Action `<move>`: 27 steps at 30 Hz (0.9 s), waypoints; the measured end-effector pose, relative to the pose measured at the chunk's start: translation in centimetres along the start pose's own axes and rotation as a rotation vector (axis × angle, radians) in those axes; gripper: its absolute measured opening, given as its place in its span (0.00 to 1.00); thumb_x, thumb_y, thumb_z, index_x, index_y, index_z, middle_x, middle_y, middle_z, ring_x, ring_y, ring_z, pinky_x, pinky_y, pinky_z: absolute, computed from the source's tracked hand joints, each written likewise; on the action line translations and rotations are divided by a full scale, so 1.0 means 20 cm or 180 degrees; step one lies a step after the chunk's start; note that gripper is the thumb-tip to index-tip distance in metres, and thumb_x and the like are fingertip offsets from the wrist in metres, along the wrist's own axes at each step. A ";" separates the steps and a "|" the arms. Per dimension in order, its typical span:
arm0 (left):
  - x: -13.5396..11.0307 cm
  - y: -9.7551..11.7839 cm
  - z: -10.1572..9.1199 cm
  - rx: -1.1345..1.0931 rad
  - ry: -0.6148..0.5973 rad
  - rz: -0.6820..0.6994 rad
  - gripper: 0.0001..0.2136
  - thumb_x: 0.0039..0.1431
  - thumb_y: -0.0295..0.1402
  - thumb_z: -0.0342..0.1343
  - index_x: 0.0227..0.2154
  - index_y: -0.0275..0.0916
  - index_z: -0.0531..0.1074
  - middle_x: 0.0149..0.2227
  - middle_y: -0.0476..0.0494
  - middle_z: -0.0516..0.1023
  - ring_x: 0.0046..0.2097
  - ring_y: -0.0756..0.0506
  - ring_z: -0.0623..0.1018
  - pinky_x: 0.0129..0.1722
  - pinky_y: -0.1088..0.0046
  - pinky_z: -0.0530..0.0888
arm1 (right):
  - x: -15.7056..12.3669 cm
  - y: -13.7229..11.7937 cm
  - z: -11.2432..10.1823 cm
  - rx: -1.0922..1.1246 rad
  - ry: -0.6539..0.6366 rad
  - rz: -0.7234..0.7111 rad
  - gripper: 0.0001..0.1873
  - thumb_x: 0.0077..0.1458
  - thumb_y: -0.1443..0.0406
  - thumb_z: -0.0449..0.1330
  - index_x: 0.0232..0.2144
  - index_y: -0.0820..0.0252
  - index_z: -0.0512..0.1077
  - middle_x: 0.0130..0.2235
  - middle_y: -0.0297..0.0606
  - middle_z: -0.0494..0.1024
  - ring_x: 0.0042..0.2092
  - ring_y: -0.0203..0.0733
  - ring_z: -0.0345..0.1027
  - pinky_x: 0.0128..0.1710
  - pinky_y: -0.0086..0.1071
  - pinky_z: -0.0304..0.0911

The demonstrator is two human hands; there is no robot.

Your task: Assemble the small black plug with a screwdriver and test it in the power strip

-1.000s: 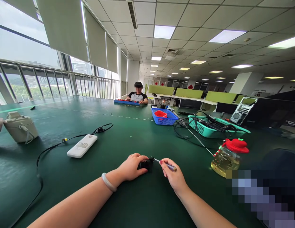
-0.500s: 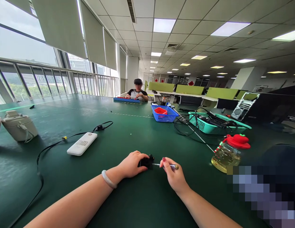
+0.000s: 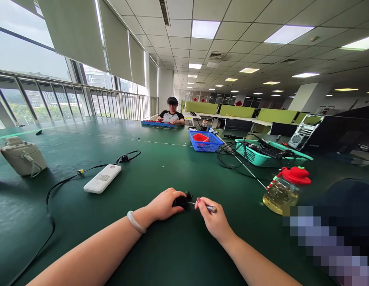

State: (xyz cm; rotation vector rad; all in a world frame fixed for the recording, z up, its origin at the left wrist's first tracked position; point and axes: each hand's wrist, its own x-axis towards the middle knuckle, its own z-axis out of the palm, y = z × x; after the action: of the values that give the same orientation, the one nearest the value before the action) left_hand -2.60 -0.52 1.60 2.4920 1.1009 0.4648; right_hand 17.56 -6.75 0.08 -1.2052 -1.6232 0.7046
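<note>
On the green table [image 3: 137, 254], my left hand [image 3: 166, 203] is wrapped round a small black object [image 3: 187, 198] whose kind I cannot make out; part of it is hidden under the fingers. My right hand [image 3: 214, 216] pinches a screwdriver [image 3: 212, 208] with a short handle, held almost level. Its thin metal shaft points left and its tip meets the near right side of the black object, though the exact contact is too small to see. A pale bracelet [image 3: 136, 222] circles my left wrist.
Left lie a white power bank [image 3: 103, 178] and a black cable [image 3: 53, 198]; a beige case [image 3: 24, 157] stands farther left. Right are a red-lidded bottle [image 3: 282, 194], a blue basket [image 3: 206, 145] and a teal basket [image 3: 256, 157] of cables. Another person [image 3: 172, 114] sits at the far end.
My right hand has moved slightly left, bringing the screwdriver closer in to the black object. The left hand keeps its hold, almost unmoved.
</note>
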 end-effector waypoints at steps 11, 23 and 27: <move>0.00 0.00 0.00 -0.0033 -0.0117 -0.0056 0.24 0.51 0.38 0.64 0.53 0.45 0.70 0.43 0.42 0.75 0.45 0.41 0.75 0.48 0.66 0.71 | 0.01 0.02 -0.05 0.0589 0.0447 0.0131 0.23 0.60 0.53 0.49 0.18 0.58 0.64 0.19 0.29 0.55 0.22 0.34 0.49 0.23 0.30 0.46; 0.00 -0.01 0.00 0.0019 -0.0155 0.0024 0.24 0.52 0.39 0.63 0.53 0.44 0.70 0.44 0.41 0.74 0.47 0.41 0.74 0.48 0.65 0.71 | 0.00 -0.06 -0.08 -0.0179 -0.0229 -0.0524 0.22 0.62 0.59 0.46 0.16 0.57 0.61 0.20 0.32 0.62 0.24 0.37 0.57 0.27 0.31 0.52; 0.00 -0.02 0.00 0.0029 -0.0143 0.0043 0.24 0.53 0.39 0.63 0.54 0.44 0.70 0.44 0.41 0.74 0.46 0.41 0.74 0.48 0.65 0.71 | 0.01 -0.07 -0.12 -0.0276 -0.0619 -0.0735 0.18 0.60 0.62 0.47 0.19 0.57 0.63 0.22 0.32 0.65 0.26 0.37 0.59 0.28 0.31 0.54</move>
State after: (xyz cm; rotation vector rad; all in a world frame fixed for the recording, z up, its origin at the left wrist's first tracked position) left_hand -2.85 -0.31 1.33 2.5068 1.0718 0.4063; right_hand 19.18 -7.30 2.18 -1.0123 -1.9359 0.6241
